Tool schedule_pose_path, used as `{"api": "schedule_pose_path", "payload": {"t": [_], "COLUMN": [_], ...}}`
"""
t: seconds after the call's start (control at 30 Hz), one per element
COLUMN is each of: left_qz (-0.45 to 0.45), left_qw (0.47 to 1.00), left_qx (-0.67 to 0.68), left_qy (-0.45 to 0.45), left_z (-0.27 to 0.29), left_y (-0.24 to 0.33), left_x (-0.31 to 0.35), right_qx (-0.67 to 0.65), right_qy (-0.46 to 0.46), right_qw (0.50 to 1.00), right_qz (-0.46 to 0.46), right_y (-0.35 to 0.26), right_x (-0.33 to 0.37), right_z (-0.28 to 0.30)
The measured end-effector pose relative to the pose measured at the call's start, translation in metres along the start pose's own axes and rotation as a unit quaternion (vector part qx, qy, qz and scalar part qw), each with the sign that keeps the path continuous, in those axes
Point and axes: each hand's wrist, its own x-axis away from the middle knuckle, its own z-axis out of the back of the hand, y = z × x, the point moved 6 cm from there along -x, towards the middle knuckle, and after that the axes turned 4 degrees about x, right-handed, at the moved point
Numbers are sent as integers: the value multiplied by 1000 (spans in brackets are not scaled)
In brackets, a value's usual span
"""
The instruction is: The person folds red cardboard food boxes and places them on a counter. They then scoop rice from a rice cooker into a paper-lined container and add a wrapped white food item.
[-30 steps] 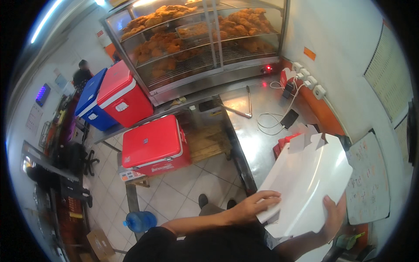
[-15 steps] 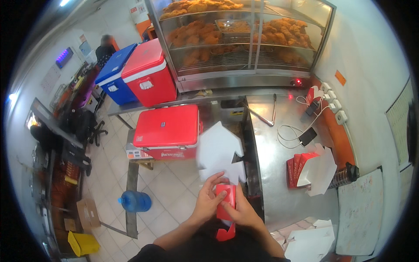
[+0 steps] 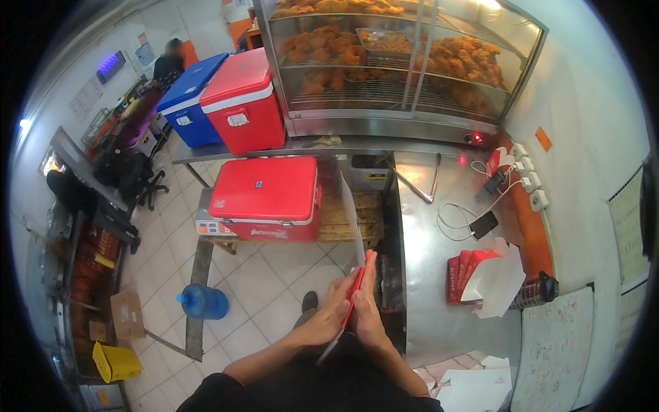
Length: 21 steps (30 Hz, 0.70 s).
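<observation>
Between my left hand and my right hand a red and white cardboard food box is pressed flat, its palm-side faces covered. It stands nearly edge-on to me, with a long white flap reaching up and away and a lower tip poking out below my wrists. To the right, on the metal counter, sit nested red food boxes with white open flaps. More flat white box blanks lie at the counter's near end.
A glass warmer of fried chicken stands at the back. Metal tongs and a phone on a cable lie on the counter. Red and blue coolers are ahead left. A blue water bottle is on the floor.
The box has turned from face-on to nearly edge-on, and my palms have come together on its two sides. My view has shifted slightly.
</observation>
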Motion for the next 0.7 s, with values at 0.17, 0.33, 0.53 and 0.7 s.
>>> {"api": "schedule_pose_path", "payload": {"t": [0.17, 0.33, 0.53, 0.7], "left_qz": [153, 173, 177, 129], "left_qw": [882, 851, 832, 833], "left_qx": [441, 490, 516, 530], "left_qy": [70, 81, 105, 88], "left_z": [7, 22, 29, 49], "left_y": [-10, -12, -16, -9], "left_x": [-17, -25, -14, -1], "right_qx": [-45, 166, 164, 216], "right_qy": [33, -61, -25, -87], "right_qw": [998, 939, 960, 937], "right_qz": [-3, 295, 225, 260], "right_y": [-14, -39, -25, -42], "right_x": [6, 24, 23, 10], "right_z": [5, -7, 0, -11]}}
